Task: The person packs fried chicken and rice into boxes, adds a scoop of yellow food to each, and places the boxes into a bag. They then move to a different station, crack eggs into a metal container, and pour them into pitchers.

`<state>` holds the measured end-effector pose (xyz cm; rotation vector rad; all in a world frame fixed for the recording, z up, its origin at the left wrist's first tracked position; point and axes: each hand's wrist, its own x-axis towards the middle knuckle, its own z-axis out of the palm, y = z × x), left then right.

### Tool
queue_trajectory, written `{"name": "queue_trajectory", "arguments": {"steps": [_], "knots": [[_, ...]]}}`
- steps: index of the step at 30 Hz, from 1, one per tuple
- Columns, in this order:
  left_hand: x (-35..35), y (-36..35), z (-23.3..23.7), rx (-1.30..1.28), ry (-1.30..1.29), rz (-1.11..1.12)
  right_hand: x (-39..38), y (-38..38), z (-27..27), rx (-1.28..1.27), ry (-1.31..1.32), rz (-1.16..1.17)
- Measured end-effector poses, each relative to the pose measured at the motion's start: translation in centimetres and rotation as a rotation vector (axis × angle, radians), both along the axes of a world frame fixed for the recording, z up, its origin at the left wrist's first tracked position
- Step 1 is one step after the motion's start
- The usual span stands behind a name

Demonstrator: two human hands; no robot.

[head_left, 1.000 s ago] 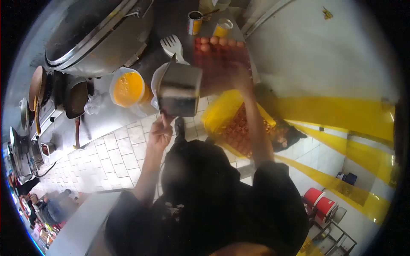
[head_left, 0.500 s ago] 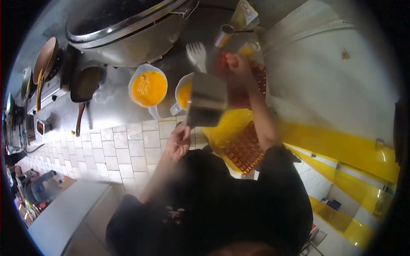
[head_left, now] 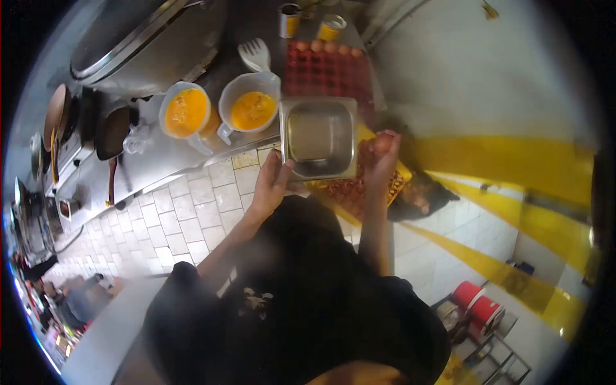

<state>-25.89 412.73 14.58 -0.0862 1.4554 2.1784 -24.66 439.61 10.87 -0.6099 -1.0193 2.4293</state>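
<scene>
My left hand (head_left: pixel 273 183) grips the near left edge of a rectangular steel pan (head_left: pixel 319 136); no contents can be made out in it. My right hand (head_left: pixel 383 154), just right of the pan, is closed around a brown egg (head_left: pixel 383 142). Beyond the pan lies a red egg tray (head_left: pixel 327 74) with a row of eggs (head_left: pixel 330 47) along its far edge. Left of the pan stand two clear jugs, one (head_left: pixel 253 110) and another (head_left: pixel 187 112), both with orange-yellow beaten egg. A white slotted spatula (head_left: pixel 255 54) rests behind them.
Below the pan sits a yellow crate (head_left: pixel 405 172) with another egg tray. A large steel pot (head_left: pixel 154 58) stands at the back left. Two cans (head_left: pixel 289 22) (head_left: pixel 332 27) are at the back. A frying pan (head_left: pixel 115 131) lies left, and a dark bag (head_left: pixel 427 197) is right of the crate.
My right hand has come back from the red tray with an egg. The steel pan, tilted before, now shows its inside. The view has shifted.
</scene>
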Motion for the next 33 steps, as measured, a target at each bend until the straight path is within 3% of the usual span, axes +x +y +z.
{"name": "queue_trajectory", "arguments": {"steps": [2,3,5,7,9,11,13,14,15,17,18,21,22,23,26,29,33], "knots": [[0.7,1.2,-0.3,-0.019,0.011,-0.039,0.7,-2.2,1.3,0.257,-0.096,-0.166],[1.1,1.9,-0.5,-0.03,0.024,-0.045,1.5,-2.2,1.0,0.252,-0.103,-0.202],[1.7,2.9,-0.8,-0.043,0.025,-0.059,3.0,-1.6,0.6,0.77,-0.188,-0.112],[1.9,3.7,-0.6,-0.054,0.03,-0.053,4.3,-0.7,0.9,0.712,-0.148,-0.18],[2.0,4.3,0.1,-0.017,0.01,-0.093,4.7,-0.8,4.5,0.289,-0.249,-0.411],[2.3,4.8,0.1,-0.038,0.024,-0.16,5.2,-0.2,3.9,0.401,-0.191,-0.323],[2.4,4.8,-0.9,-0.058,0.031,-0.226,5.5,-0.3,4.3,1.028,-0.213,-0.216],[2.3,4.6,-2.0,-0.111,0.081,-0.254,5.9,-0.1,4.7,0.839,-0.264,-0.23],[2.0,4.6,-3.0,-0.161,0.139,-0.278,6.1,0.6,4.5,0.842,-0.258,-0.233],[2.1,5.4,-0.8,-0.126,0.087,-0.276,6.5,1.8,4.1,0.561,-0.195,-0.302],[2.4,5.7,0.0,-0.096,0.026,-0.279,6.7,2.1,4.3,0.561,-0.195,-0.297],[2.6,6.3,-0.5,-0.107,-0.038,-0.315,6.2,2.2,8.1,1.261,-0.166,0.022],[2.6,6.6,-0.5,-0.106,-0.042,-0.314,6.0,2.4,9.5,1.327,-0.19,0.211],[2.5,6.8,-0.5,-0.108,-0.052,-0.344,5.7,2.2,10.0,1.33,-0.194,0.215],[2.6,7.6,-0.8,-0.059,-0.05,-0.37,4.0,1.8,9.3,1.499,-0.214,0.527],[2.4,7.7,-1.4,-0.031,-0.038,-0.39,3.1,1.4,7.6,1.704,-0.239,0.584],[2.3,7.6,-1.6,-0.01,-0.065,-0.41,1.9,1.0,7.0,1.741,-0.31,0.668]]}}
